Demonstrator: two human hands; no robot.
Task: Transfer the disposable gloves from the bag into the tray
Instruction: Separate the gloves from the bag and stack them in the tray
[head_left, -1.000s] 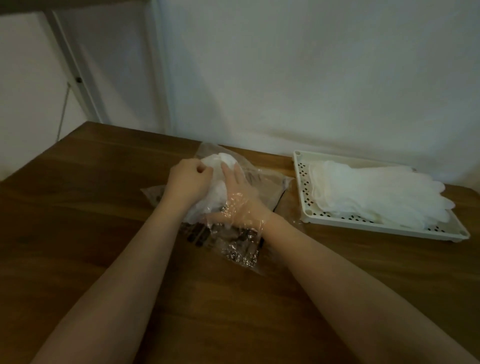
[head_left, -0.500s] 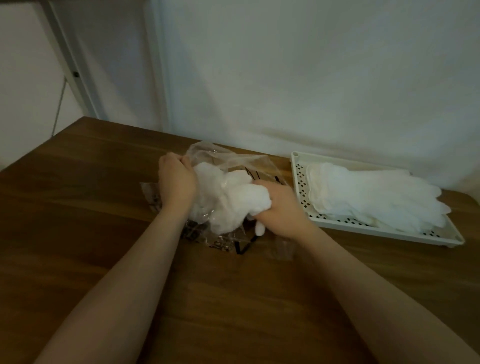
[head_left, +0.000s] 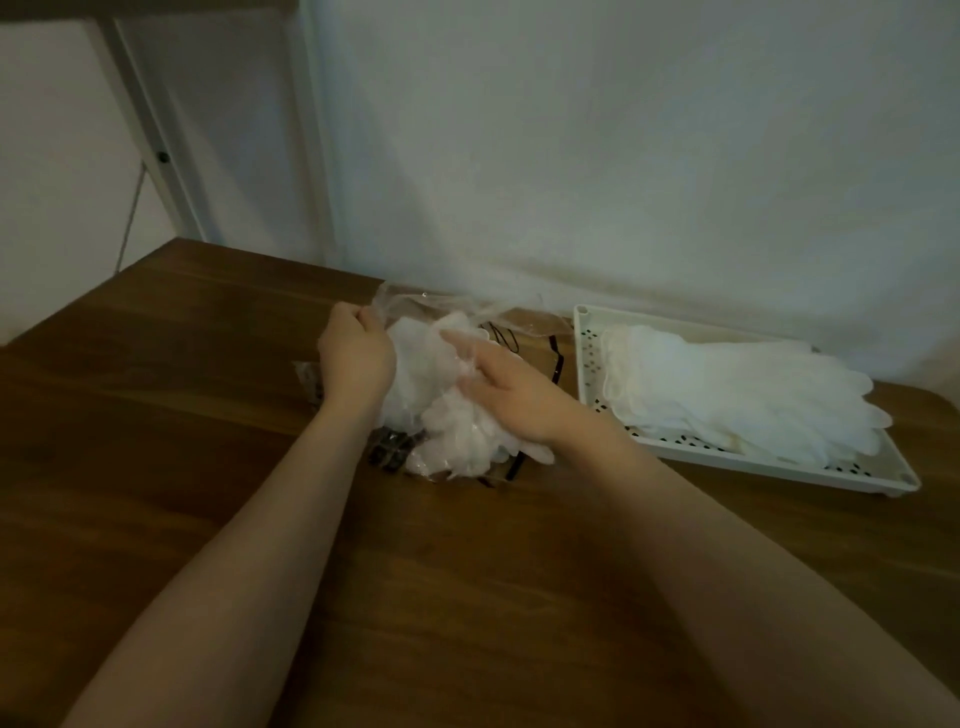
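Here, the scene from the centre outward:
Gloves in bag (head_left: 452, 415): a crumpled white bunch, thin and translucent, at the table's centre, partly spilling from the bag's near end.
Bag (head_left: 467, 317): clear, crinkly plastic film, glossy, lying on the table; its mouth is lifted at the 12 o'clock side. Dark print shows at its near edge, too small and blurred to read.
Left hand (head_left: 356, 358): at 9 o'clock of the bunch, fingers curled, pinching the bag's upper film edge.
Right hand (head_left: 511, 397): at 3 o'clock of the bunch, fingers stretched out and slightly spread, resting on the gloves, fingertips under the film.
Tray (head_left: 589, 358): cream plastic rectangle with a raised rim and a perforated floor, at 3 o'clock of the bag, near it but apart.
Gloves in tray (head_left: 743, 389): a flat, smooth white stack, finger ends pointing toward 4 o'clock, some overhanging the rim.
Table (head_left: 182, 415): dark brown wood grain, matte.
Wall (head_left: 623, 156): plain pale surface at 12 o'clock.
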